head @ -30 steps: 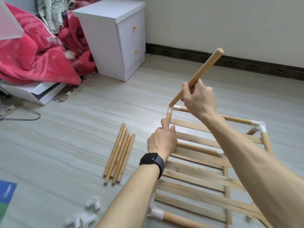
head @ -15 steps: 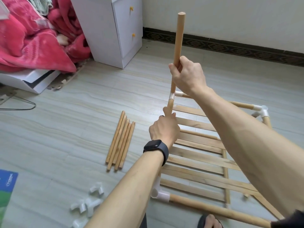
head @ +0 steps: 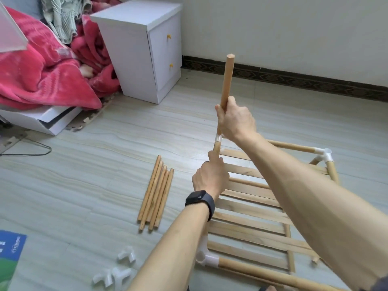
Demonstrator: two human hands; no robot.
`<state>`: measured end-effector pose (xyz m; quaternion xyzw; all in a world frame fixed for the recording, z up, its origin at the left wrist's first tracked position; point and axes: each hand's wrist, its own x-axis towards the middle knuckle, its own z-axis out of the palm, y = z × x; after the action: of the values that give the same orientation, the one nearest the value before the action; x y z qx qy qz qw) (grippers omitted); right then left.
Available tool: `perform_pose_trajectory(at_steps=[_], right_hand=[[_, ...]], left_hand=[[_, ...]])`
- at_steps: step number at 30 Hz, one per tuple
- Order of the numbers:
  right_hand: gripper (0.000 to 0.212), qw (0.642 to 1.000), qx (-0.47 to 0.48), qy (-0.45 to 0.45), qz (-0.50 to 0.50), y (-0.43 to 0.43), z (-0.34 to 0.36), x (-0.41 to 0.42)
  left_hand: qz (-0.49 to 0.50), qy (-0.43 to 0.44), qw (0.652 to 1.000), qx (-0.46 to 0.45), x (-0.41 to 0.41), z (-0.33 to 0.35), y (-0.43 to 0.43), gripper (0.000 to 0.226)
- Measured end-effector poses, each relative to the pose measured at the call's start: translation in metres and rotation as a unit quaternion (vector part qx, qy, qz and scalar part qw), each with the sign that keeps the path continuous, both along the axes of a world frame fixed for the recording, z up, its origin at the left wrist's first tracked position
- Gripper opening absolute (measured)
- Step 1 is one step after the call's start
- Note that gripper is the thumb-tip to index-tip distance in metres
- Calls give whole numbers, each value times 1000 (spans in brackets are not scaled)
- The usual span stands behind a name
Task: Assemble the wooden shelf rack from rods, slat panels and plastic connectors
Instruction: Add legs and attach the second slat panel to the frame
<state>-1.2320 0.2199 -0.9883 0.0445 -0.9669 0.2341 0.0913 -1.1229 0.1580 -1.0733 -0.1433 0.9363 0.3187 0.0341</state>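
Head: rods (head: 156,194) on floor (head: 94,169); wht cabinet (head: 134,49)

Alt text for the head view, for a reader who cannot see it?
The right hand grips an upright rod at a white corner connector of the slatted rack frame, while the left hand holds the frame rod just below. Spare rods and loose connectors lie on the floor to the left.

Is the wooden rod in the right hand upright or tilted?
Upright: the round wooden rod rises nearly vertical from the white plastic connector.
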Motion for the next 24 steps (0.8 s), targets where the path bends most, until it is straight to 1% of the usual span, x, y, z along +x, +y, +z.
perform_pose_trajectory(at_steps=[1, 3, 4, 5, 7, 9, 11, 13, 15, 17, 19, 22, 23, 24], right_hand=[[32, 1000, 12, -19, -1, 2, -4, 2], [27, 996, 27, -82, 7, 9, -21, 9], [30, 993, 30, -115, 15, 15, -32, 19], [35, 990, 37, -134, 26, 23, -46, 33], [46, 990, 70, -110, 53, 37, -76, 66], [54, 987, 115, -80, 75, 46, -98, 94], [62, 985, 136, -72, 80, 48, -105, 106], [64, 983, 149, -67, 85, 48, -107, 107], [61, 982, 157, -63, 88, 45, -106, 105], [64, 984, 148, -58, 82, 44, -106, 105], [68, 987, 131, -53, 78, 44, -107, 108], [66, 989, 117, -43, 74, 44, -108, 108], [64, 990, 114, -41, 74, 44, -108, 108], [62, 990, 111, -41, 72, 43, -108, 108]], left_hand=[[14, -11, 999, 41, -2, -1, -2, 37], [48, -21, 987, 151, -6, -5, -11, 46], [57, -23, 981, 185, -7, -10, -19, 45], [57, -30, 980, 191, -7, -19, -31, 41], [50, -61, 987, 139, 1, -43, -62, 33], [38, -112, 992, 52, 13, -72, -97, 33], [38, -166, 984, -43, 26, -101, -128, 36], [36, -207, 971, -116, 39, -127, -145, 34], [21, -239, 958, -158, 51, -151, -152, 33], [1, -262, 946, -191, 59, -171, -152, 35], [-14, -265, 937, -226, 64, -182, -150, 36], [-40, -254, 926, -278, 69, -186, -142, 29], [-36, -258, 926, -274, 70, -185, -140, 27], [-22, -271, 930, -247, 70, -183, -139, 25]])
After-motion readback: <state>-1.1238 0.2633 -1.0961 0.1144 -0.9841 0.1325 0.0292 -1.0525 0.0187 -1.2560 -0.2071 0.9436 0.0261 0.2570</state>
